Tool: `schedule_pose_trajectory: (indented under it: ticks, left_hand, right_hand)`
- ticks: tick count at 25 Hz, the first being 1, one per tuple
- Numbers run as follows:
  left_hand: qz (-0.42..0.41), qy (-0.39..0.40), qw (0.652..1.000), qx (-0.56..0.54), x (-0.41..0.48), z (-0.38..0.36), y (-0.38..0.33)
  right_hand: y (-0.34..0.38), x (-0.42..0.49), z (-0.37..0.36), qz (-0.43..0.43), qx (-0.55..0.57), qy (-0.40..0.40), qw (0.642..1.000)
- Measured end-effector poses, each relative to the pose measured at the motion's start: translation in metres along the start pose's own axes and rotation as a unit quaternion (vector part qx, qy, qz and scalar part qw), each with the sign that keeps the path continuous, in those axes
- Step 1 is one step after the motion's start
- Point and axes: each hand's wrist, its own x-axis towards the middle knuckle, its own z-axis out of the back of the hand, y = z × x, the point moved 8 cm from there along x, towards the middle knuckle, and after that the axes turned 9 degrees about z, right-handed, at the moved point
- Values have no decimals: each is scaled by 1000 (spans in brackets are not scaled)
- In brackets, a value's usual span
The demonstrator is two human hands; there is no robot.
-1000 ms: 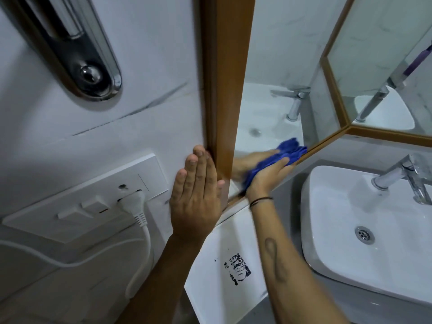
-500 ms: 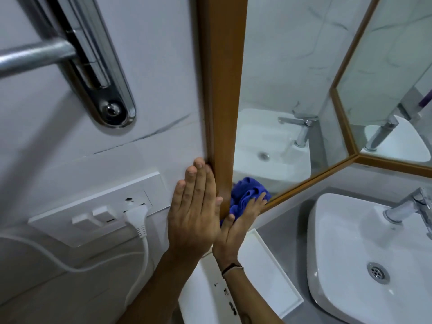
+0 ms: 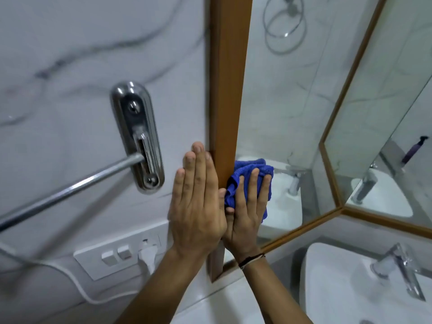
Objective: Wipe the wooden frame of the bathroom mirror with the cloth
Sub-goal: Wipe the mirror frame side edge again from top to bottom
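Observation:
The mirror's wooden frame (image 3: 228,78) runs as an upright brown strip down the middle of the view, with its lower edge slanting off to the right. My left hand (image 3: 197,204) lies flat on the marble wall, fingers straight and touching the frame's outer side. My right hand (image 3: 247,206) presses a bunched blue cloth (image 3: 247,171) against the frame's inner edge and the glass, low on the upright strip. The cloth sticks out above and to the right of my fingers.
A chrome towel bar with its bracket (image 3: 138,136) projects from the wall at the left. Below it sits a white switch plate (image 3: 112,256) with a plug and cord (image 3: 147,256). A white basin (image 3: 350,284) with a chrome tap (image 3: 402,267) is at the lower right.
My right hand has carried the cloth from the frame's lower edge leftward to the bottom corner, then up along the upright strip. The view has tilted upward. My left hand stays against the wall.

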Motion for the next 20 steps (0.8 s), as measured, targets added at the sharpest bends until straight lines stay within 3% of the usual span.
schedule_pose_trajectory:
  ticks: [11, 20]
  left_hand:
    - [24, -110, 992, -51, 216, 101, -45]
    - [23, -106, 992, -60, 319, 163, -68]
  right_hand:
    - [41, 255, 59, 61, -31, -49, 996]
    - [80, 416, 103, 64, -54, -97, 992]
